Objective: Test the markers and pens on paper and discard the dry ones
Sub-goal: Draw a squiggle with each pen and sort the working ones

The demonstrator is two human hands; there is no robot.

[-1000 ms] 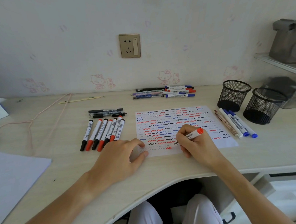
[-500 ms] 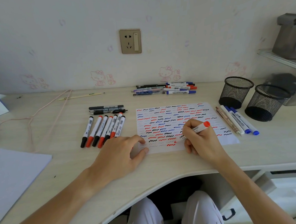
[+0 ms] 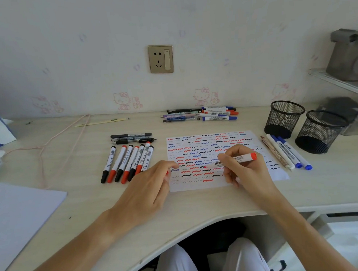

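Right hand [image 3: 246,169] pinches a red marker [image 3: 231,160] between curled fingers, its tip just above the squiggle-covered paper [image 3: 216,145] at the centre of the surface [image 3: 84,220]. Left hand [image 3: 148,189], fingers curled around a small red cap [image 3: 167,173], sits at the paper's near-left corner. Two mesh cups [image 3: 303,125] stand far right.

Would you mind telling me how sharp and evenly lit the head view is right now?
Head view: soft even daylight, no glare on the paper; wide-angle bending curves the desk edge; right hand and red marker fairly sharp; shelf at right blurred.
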